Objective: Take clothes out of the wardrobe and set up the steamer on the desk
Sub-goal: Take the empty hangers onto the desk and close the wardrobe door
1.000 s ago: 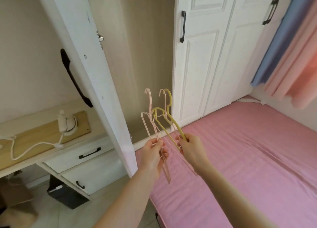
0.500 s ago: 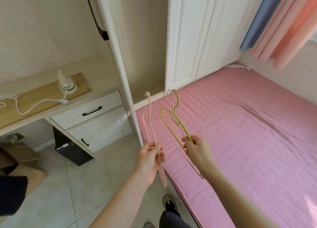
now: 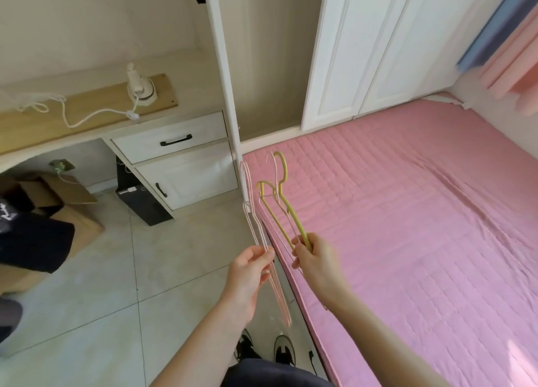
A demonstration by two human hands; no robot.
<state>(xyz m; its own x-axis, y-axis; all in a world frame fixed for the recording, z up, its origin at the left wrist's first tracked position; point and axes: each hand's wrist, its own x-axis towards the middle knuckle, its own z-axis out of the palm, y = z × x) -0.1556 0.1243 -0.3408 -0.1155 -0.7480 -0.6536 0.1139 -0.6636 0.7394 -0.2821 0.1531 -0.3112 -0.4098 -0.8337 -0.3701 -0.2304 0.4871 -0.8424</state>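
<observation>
Beside the bed [image 3: 407,212], left hand [image 3: 247,279] pinches one pink hanger [image 3: 252,220], right hand [image 3: 317,261] grips one yellow hanger [image 3: 294,215], one pale hanger [image 3: 275,168].

Pink mattress [image 3: 407,212] R, cardboard box [image 3: 72,194] L, prob. 2 shoes [image 3: 283,350]

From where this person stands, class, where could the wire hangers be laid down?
The pink quilted mattress is bare from the white wardrobe doors to the curtains; so is the tiled floor before the drawers. Crowded: the wooden desktop, with white steamer and cord.

No legible text; white print on dark garment [image 3: 35,241], label [image 3: 128,189] on black box [image 3: 145,209] unreadable
</observation>
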